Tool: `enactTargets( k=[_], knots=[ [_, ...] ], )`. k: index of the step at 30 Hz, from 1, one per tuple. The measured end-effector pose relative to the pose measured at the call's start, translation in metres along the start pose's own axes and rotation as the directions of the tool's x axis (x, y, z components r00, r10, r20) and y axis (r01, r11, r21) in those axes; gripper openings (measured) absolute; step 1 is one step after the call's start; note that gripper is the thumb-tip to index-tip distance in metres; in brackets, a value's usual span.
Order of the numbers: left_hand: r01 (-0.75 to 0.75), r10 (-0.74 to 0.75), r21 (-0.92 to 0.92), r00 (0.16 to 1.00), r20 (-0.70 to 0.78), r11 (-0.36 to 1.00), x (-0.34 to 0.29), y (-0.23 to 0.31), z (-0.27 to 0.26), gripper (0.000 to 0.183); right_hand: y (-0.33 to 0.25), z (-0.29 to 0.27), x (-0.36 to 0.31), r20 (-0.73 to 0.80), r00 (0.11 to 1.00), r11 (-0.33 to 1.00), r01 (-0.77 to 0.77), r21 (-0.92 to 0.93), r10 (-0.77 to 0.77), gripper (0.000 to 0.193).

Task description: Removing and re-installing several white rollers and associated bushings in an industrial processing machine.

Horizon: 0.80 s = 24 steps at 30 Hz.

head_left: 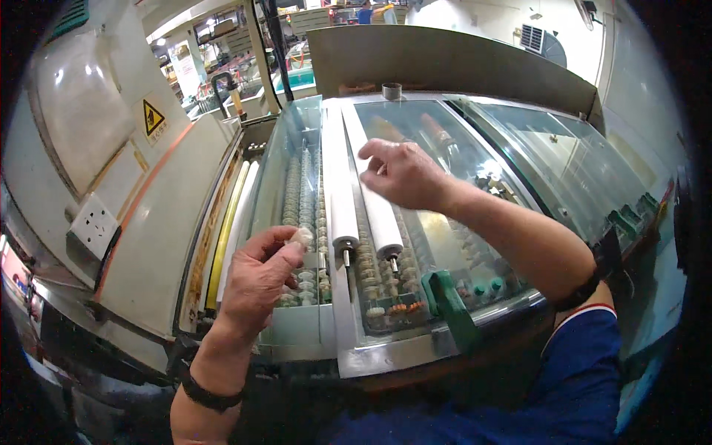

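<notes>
In the head view, we see a glass-topped machine (386, 360) in a bright workroom; our left hand (258, 278) pinches a small pale lump (302, 236) beside two white rollers (343, 178); our right hand (406, 176) is above them, fingers curled, and we cannot tell if they hold anything; a green bracket (450, 311) stands near the front; our right arm (519, 236) hides some glass.

A yellow triangular warning sign (153, 117) with a black symbol sits near the right edge of the pale panel (139, 89); the characters (159, 133) beneath are too small to read.
</notes>
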<state>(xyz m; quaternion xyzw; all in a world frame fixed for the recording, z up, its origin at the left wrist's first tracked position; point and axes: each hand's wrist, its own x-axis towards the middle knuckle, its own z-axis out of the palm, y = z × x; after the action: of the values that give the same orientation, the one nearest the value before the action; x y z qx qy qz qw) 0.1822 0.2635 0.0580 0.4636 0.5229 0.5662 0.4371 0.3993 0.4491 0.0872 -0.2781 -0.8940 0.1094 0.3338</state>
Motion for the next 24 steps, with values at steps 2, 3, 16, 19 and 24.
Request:
enactTargets(
  k=[2, 3, 16, 19, 24],
  knots=[
    [-0.038, 0.039, 0.027, 0.999, -0.034, 0.999, -0.009, 0.004, -0.002, 0.024, 0.038, 0.009, 0.006, 0.058, 0.977, 0.969, -0.192, -0.157, 0.203, 0.05],
    [-0.027, 0.026, 0.06, 0.999, 0.019, 0.998, -0.009, 0.004, -0.003, 0.024, 0.049, 0.009, 0.008, 0.196, 0.889, 0.908, -0.39, -0.152, 0.414, 0.052],
    [-0.009, -0.039, 0.346, 0.991, 0.131, 0.938, -0.01, -0.009, 0.03, 0.019, 0.063, 0.05, 0.008, 0.477, 0.587, 0.586, -0.792, 0.171, 0.654, 0.035],
    [-0.072, -0.012, 0.482, 0.985, 0.169, 0.873, -0.014, -0.016, 0.039, 0.023, 0.056, 0.043, 0.008, 0.474, 0.619, 0.562, -0.78, 0.276, 0.626, 0.036],
    [-0.142, 0.101, 0.522, 0.989, 0.107, 0.841, -0.014, -0.009, 0.063, 0.021, 0.036, 0.025, 0.034, 0.482, 0.628, 0.385, -0.768, 0.512, 0.611, 0.023]
  ],
)
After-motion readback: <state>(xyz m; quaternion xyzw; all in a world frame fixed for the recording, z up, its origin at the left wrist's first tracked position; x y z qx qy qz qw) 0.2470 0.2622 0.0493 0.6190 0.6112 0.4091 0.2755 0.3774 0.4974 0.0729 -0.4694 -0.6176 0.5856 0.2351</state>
